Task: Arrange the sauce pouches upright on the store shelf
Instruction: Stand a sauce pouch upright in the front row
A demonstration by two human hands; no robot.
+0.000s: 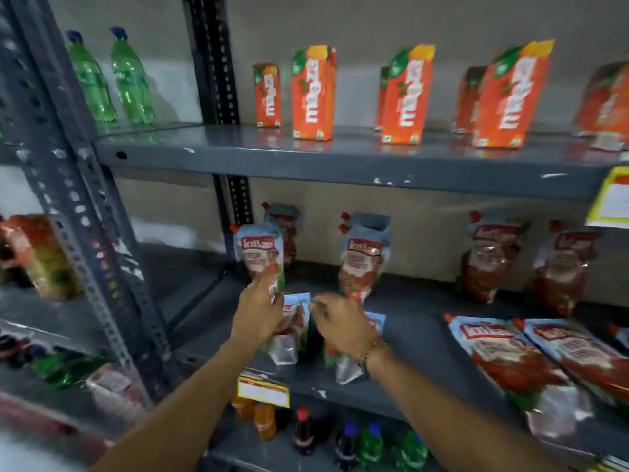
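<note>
Pouch near shelf upright post.

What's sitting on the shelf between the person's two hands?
In the head view, a sauce pouch stands in the gap between the left hand and right hand, partly hidden by the left hand. Behind it is bare grey shelf.
</note>
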